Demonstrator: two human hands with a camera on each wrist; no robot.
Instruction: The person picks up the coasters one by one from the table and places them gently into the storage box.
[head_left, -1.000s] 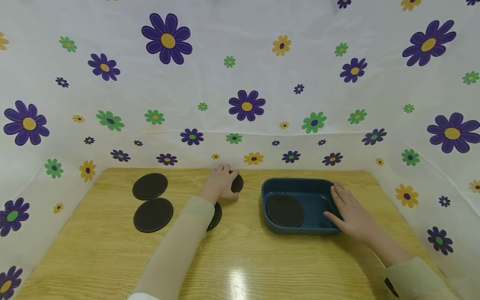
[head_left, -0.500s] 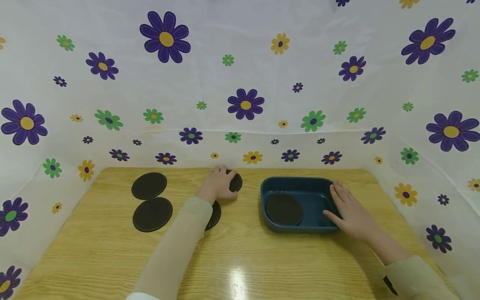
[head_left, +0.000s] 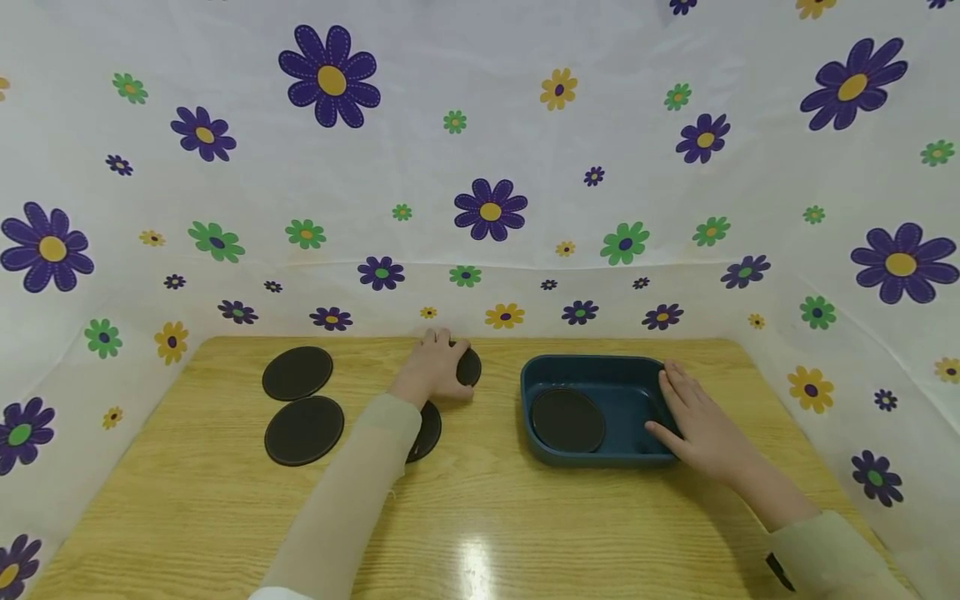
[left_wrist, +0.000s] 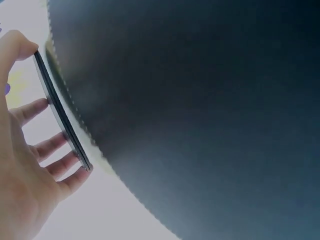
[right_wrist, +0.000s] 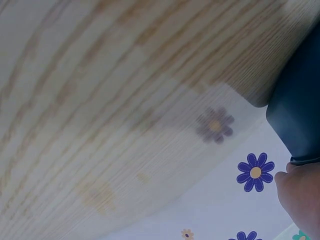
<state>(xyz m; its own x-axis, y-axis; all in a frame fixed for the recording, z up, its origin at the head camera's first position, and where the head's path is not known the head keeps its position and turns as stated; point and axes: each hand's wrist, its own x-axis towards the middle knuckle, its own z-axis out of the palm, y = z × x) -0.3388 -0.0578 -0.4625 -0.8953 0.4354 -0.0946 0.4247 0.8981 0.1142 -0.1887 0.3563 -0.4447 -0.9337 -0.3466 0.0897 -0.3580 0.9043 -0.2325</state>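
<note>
My left hand (head_left: 432, 367) reaches to the back of the table and grips a round black coaster (head_left: 468, 367) by its edge. In the left wrist view, thumb and fingertips hold opposite ends of this thin coaster (left_wrist: 62, 112), seen edge-on. Another coaster (head_left: 427, 433) lies under the left wrist, partly hidden by the sleeve; a stitched-edge black disc (left_wrist: 200, 110) fills much of the left wrist view. My right hand (head_left: 697, 421) rests with straight fingers on the right rim of a dark blue bin (head_left: 626, 458), thumb over its inside. A coaster (head_left: 567, 421) lies in the bin's left half.
Two more black coasters, one behind (head_left: 297, 372) and one in front (head_left: 303, 430), lie flat at the left of the wooden table (head_left: 525, 533). A white flowered cloth (head_left: 420, 167) rises behind the table and along both sides.
The left hand stays at the back coaster, which has shifted very slightly left along with the whole view. The right hand keeps its place on the bin.
</note>
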